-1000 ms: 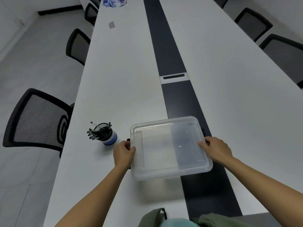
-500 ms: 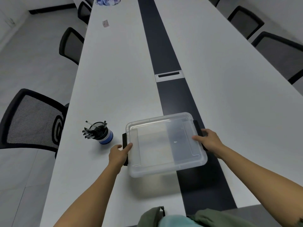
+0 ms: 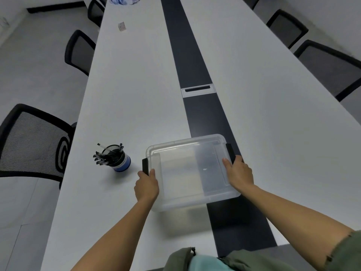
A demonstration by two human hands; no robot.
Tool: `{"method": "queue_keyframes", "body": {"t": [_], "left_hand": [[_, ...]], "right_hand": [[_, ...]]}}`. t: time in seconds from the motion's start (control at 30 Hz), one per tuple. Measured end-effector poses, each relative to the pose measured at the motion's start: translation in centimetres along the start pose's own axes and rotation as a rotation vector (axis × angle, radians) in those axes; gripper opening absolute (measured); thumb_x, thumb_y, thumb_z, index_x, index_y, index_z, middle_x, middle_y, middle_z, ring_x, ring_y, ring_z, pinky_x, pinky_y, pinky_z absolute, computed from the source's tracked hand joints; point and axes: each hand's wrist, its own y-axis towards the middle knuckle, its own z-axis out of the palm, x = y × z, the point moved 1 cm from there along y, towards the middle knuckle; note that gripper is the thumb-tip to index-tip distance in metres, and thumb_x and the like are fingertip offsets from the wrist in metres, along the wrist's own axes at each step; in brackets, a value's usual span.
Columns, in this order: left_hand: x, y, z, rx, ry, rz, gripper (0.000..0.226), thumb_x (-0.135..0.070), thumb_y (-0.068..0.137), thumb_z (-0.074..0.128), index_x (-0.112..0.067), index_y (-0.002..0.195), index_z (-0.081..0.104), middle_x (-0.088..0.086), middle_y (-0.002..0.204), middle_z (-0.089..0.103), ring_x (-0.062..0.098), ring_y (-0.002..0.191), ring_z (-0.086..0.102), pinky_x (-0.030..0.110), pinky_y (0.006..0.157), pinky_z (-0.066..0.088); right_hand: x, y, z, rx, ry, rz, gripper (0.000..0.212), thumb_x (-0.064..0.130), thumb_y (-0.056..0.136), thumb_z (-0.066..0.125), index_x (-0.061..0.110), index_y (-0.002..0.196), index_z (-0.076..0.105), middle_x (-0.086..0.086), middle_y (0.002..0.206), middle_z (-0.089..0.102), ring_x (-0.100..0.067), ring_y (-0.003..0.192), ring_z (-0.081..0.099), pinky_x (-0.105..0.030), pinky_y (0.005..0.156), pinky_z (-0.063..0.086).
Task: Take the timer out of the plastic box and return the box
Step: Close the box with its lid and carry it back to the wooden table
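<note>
A clear plastic box with its lid on and black side latches sits on the long white table, straddling the dark centre strip. My left hand grips its left edge by the black latch. My right hand holds the right edge at the other latch, thumb on the lid. The box casts a shadow toward me and may be slightly off the table; I cannot tell. No timer is visible; the box looks empty through the lid.
A blue cup of black pens stands just left of the box. A cable port lies in the dark strip farther away. A small card lies far up the table. Black mesh chairs line both sides.
The box and both hands shifted slightly away from me. My left hand slid off the lid corner onto the left latch edge; the right hand stayed at the right latch.
</note>
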Motion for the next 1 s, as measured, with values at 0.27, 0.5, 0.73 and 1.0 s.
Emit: {"method": "queue_keyframes", "body": {"t": [0.27, 0.5, 0.73, 1.0], "left_hand": [[0.1, -0.3, 0.7, -0.086, 0.127, 0.143, 0.041, -0.035, 0.103, 0.028, 0.001, 0.114, 0.043, 0.024, 0.112, 0.063, 0.044, 0.101, 0.059, 0.044, 0.08, 0.047], [0.2, 0.3, -0.2, -0.004, 0.126, 0.146, 0.038, -0.035, 0.101, 0.031, -0.005, 0.12, 0.042, 0.017, 0.114, 0.062, 0.039, 0.1, 0.06, 0.042, 0.082, 0.046], [-0.2, 1.6, -2.6, -0.017, 0.116, 0.356, 0.039, -0.024, 0.093, 0.04, -0.015, 0.13, 0.033, 0.013, 0.104, 0.061, 0.031, 0.082, 0.053, 0.036, 0.068, 0.042], [0.0, -0.1, -6.6, -0.163, 0.066, 0.406, 0.039, -0.02, 0.094, 0.041, -0.017, 0.133, 0.038, 0.008, 0.104, 0.064, 0.026, 0.08, 0.054, 0.034, 0.065, 0.043]], "right_hand": [[0.7, -0.5, 0.8, -0.062, -0.136, -0.022, 0.051, 0.048, 0.101, 0.03, 0.006, 0.129, 0.042, -0.013, 0.103, 0.067, -0.032, 0.087, 0.066, -0.045, 0.074, 0.057], [1.1, -0.1, 0.3, -0.048, -0.196, -0.045, 0.056, 0.046, 0.101, 0.03, 0.013, 0.147, 0.025, -0.011, 0.127, 0.058, -0.032, 0.1, 0.064, -0.045, 0.083, 0.054], [3.7, 0.8, -1.0, -0.04, -0.265, -0.201, 0.051, 0.038, 0.101, 0.031, 0.024, 0.149, 0.02, -0.012, 0.124, 0.05, -0.027, 0.089, 0.061, -0.045, 0.08, 0.056], [7.8, 1.3, -3.6, -0.045, -0.316, -0.386, 0.049, 0.038, 0.101, 0.029, 0.025, 0.148, 0.023, -0.012, 0.118, 0.052, -0.027, 0.086, 0.058, -0.041, 0.077, 0.051]]}}
